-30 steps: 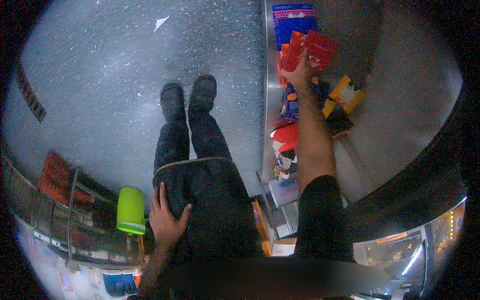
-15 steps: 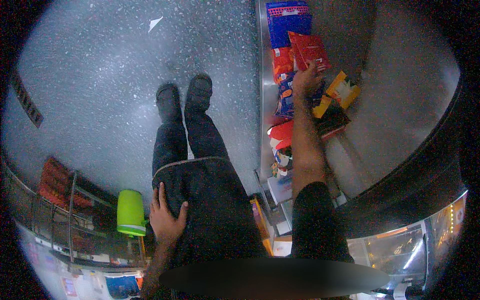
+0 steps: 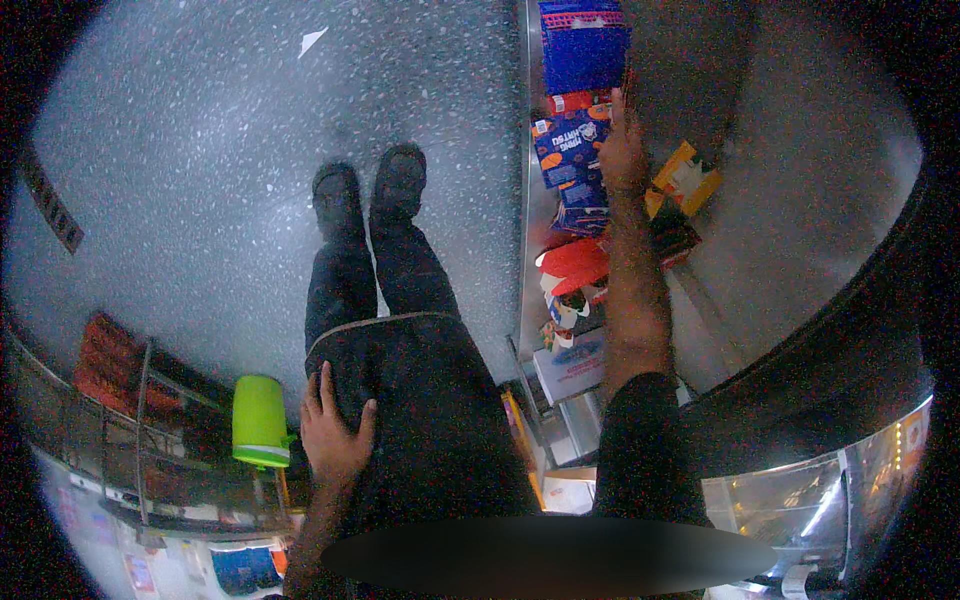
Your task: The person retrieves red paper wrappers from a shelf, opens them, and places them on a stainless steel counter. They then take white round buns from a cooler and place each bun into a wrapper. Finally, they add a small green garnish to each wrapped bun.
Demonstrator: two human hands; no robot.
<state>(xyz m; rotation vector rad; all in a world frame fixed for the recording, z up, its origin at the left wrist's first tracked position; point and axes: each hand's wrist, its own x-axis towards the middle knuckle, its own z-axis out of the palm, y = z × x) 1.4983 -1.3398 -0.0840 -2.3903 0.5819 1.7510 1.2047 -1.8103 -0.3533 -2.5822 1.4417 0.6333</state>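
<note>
My left hand lies flat on the dark apron at my thigh, fingers apart and holding nothing. My right hand reaches over the metal counter on the right. Its fingers stretch away from me, beside a blue printed packet with orange marks. Near the fingertips, a strip of red packet shows between that packet and a stack of blue packets; any contact is unclear. Closer to me are more blue packets and red packaging. A yellow packet lies right of my wrist.
The metal counter has a raised edge at left. A white printed box sits near my right elbow. A lime-green container and a metal rack stand at lower left. A white scrap lies on the speckled floor.
My right hand has moved slightly farther away, and the red packet it held up is no longer raised. More of the blue printed packet shows. My left hand stays on my thigh.
</note>
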